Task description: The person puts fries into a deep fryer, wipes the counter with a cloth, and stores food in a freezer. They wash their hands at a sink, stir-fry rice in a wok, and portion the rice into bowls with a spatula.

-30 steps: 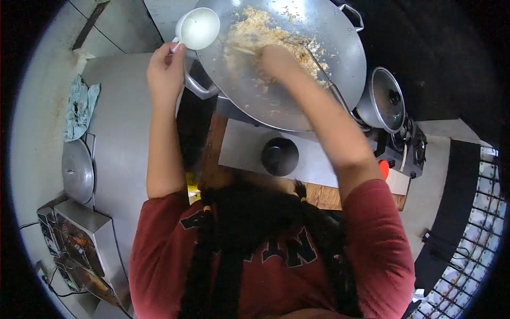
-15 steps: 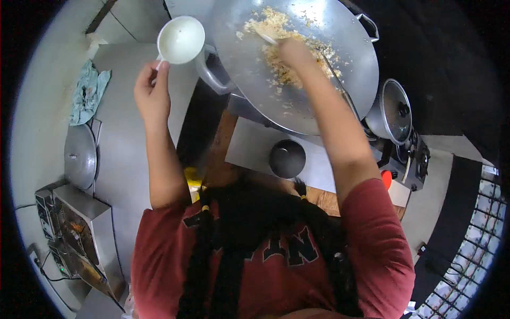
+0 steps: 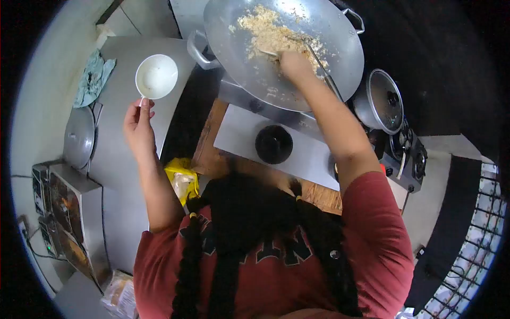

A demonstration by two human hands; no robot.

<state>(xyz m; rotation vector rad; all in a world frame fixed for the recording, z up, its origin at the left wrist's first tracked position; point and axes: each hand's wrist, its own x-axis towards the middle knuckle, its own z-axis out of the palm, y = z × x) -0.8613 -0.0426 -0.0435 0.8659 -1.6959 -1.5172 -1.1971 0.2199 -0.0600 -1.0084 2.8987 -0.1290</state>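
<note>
Left grip [image 3: 140,126] pinching a white cup [image 3: 156,77] by its handle above the metal surface [image 3: 123,175]; right grip [image 3: 297,67] with a pale utensil [image 3: 268,52] in crumbly food [image 3: 265,29] inside a wide wok [image 3: 228,50].

Reads as a kitchen, home or commercial hard to tell: wide wok [image 3: 241,66] with loose, grainy food [image 3: 263,34] inside, lidded pot [image 3: 363,106] near stove [image 3: 416,159], metal lid [image 3: 79,137] and crumpled cloth [image 3: 94,80] along wall side of grey counter [image 3: 125,175], plus boxy metal appliance [image 3: 91,212] close to wires
</note>
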